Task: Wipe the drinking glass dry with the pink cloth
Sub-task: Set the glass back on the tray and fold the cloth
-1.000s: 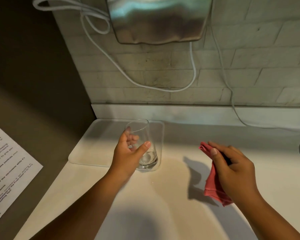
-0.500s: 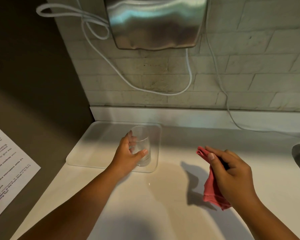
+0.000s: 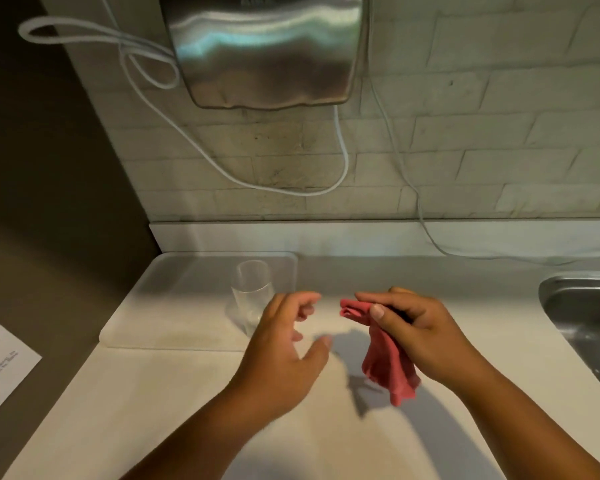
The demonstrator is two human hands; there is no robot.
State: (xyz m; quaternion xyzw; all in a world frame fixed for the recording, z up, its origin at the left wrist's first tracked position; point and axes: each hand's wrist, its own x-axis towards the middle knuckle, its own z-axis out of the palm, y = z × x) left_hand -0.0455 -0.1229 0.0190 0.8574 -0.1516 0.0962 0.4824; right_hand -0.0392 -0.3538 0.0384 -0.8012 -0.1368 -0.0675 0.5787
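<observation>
The clear drinking glass (image 3: 252, 294) stands upright on a pale tray (image 3: 174, 306) at the back left of the white counter. My left hand (image 3: 284, 351) hovers just right of the glass, apart from it, fingers loosely curled and holding nothing. My right hand (image 3: 420, 330) holds the pink cloth (image 3: 388, 365) pinched between thumb and fingers. The cloth's folded end pokes out to the left and the rest hangs down below the hand. The two hands are close together, a small gap between them.
A steel hand dryer (image 3: 267, 50) hangs on the brick wall above, with white cables (image 3: 222, 168) looping down. A metal sink (image 3: 589, 317) lies at the right edge. A printed sheet (image 3: 0, 365) lies at the left, off the counter.
My left hand has let go of the glass, which now stands on the tray, and moved right toward the cloth. My right hand with the cloth has stayed about where it was.
</observation>
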